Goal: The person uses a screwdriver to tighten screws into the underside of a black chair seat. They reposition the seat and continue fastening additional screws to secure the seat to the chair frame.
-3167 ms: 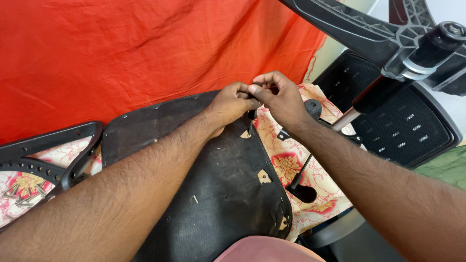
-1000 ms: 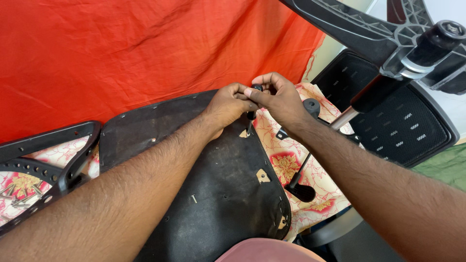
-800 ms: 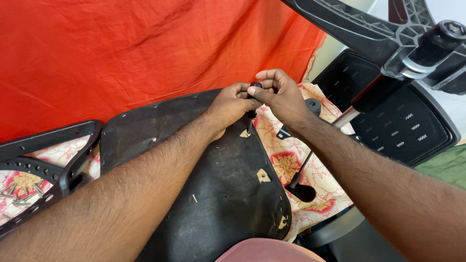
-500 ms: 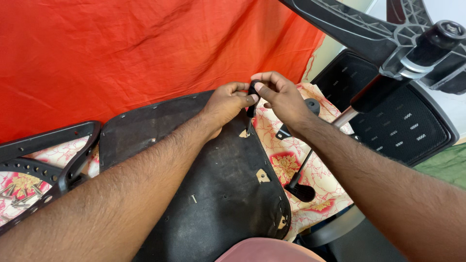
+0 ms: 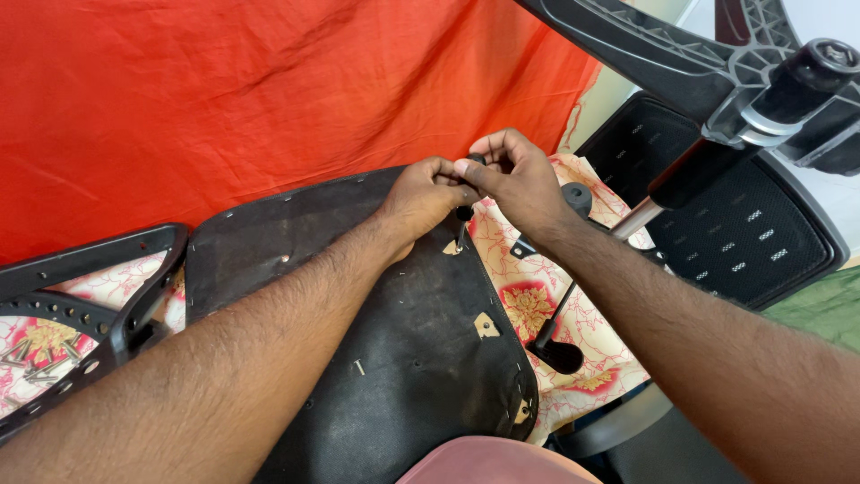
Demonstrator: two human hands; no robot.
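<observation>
A black chair seat pan (image 5: 385, 323) lies upside down in front of me on a flowered cloth. Both my hands meet at its far right corner. My left hand (image 5: 419, 194) pinches a thin upright tool (image 5: 460, 229) whose tip stands on the pan's edge. My right hand (image 5: 511, 176) curls over the tool's dark top end from the right, fingers closed around it. The tool's upper part is mostly hidden by my fingers.
An orange-red cloth (image 5: 269, 90) hangs behind. A black plastic frame (image 5: 90, 305) lies at the left. At the right stand a mesh chair back (image 5: 743, 242), a black star base with caster (image 5: 717, 54), a gas cylinder (image 5: 681, 179) and a black lever (image 5: 560, 345).
My hands have stayed at the pan's far corner. The fingers of my right hand have shifted slightly around the tool's top; nothing else has moved.
</observation>
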